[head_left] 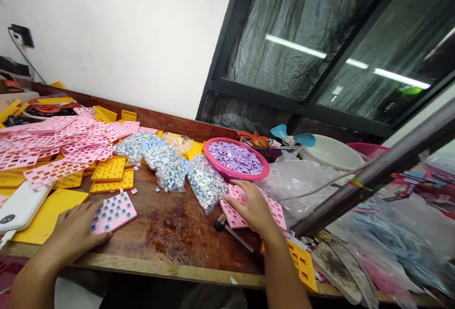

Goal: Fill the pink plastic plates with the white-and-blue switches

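Left hand (76, 223) on pegged plate (121, 213), right hand (252, 204) on pink panels (277, 213); can't tell if clamped. Wooden table (174, 238) beneath, white wall (124, 39) beyond.

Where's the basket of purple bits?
In the head view, the basket sits slightly right of centre, just beyond the right hand, beside a filled bag.

Pink board (122, 208), studded w/ rows of sm. blue pcs, is laid flat on the wooden tabletop (167, 242) at L, nr front edge; its L end is partly covered. Pink slotted panel (275, 208), w/ rect. openings in rows, is set at R, its mid. hidden; whether >1 is stacked can't be told.
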